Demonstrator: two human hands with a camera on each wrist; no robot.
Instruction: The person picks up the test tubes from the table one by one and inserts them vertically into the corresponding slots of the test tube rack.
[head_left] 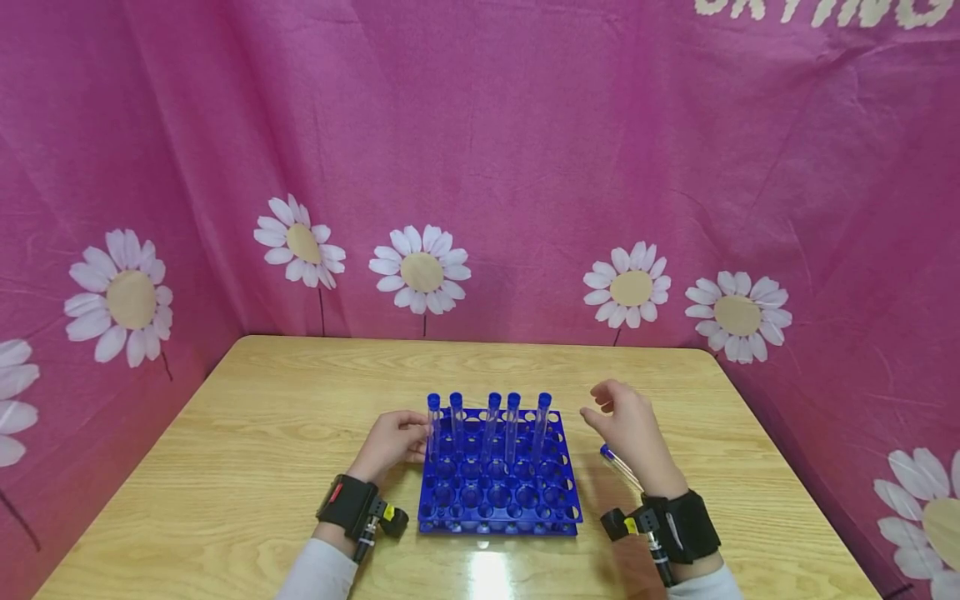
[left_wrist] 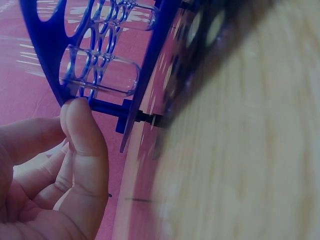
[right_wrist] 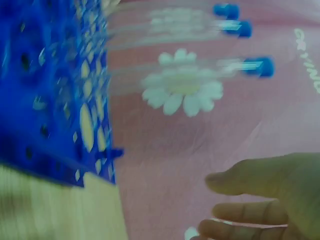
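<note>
A blue test tube rack (head_left: 498, 528) stands on the table between the hands. Several clear test tubes (head_left: 541, 429) with blue caps stand upright in its rear part. At the rack's left side, my left hand (head_left: 392, 442) pinches a corner of the upper plate between thumb and finger, as the left wrist view shows at the rack (left_wrist: 41, 55). My right hand (head_left: 632, 429) is raised to the right of the rack, fingers apart and slightly bent, holding nothing. One capped test tube (head_left: 619, 467) lies on the table below it, its near end hidden by the right forearm.
The wooden table (head_left: 300, 400) reaches back to a pink curtain (head_left: 525, 167) printed with white daisies. Curtain also closes off the left and right sides. Both wrists wear black straps with small cameras; the right camera (head_left: 617, 525) hangs close to the rack's front right corner.
</note>
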